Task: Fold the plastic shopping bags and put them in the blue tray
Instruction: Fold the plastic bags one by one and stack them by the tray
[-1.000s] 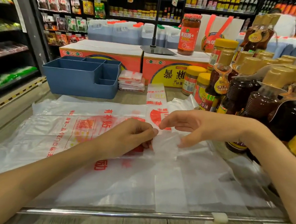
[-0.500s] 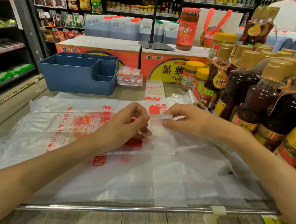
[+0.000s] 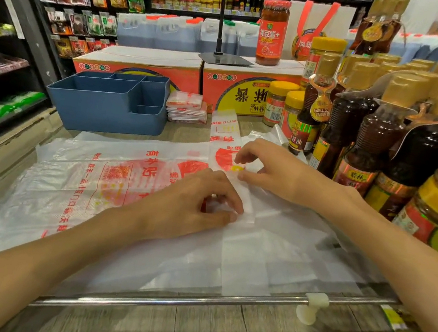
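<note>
Several white plastic shopping bags with red print lie spread flat on the wooden counter. A narrow folded strip of bag runs away from me across them. My left hand pinches the near part of that strip at its white end. My right hand pinches the strip a little farther along, over its red and yellow print. The blue tray, with several compartments, stands at the back left. A small stack of folded bags lies beside it on the right.
Dark sauce bottles and yellow-lidded jars crowd the right side, close to my right forearm. Red cartons stand behind the tray. A metal rail runs along the near counter edge. Shelves line the left aisle.
My right hand has moved farther along the strip, away from me, and now pinches it. My left hand has kept its hold near the strip's white end.
</note>
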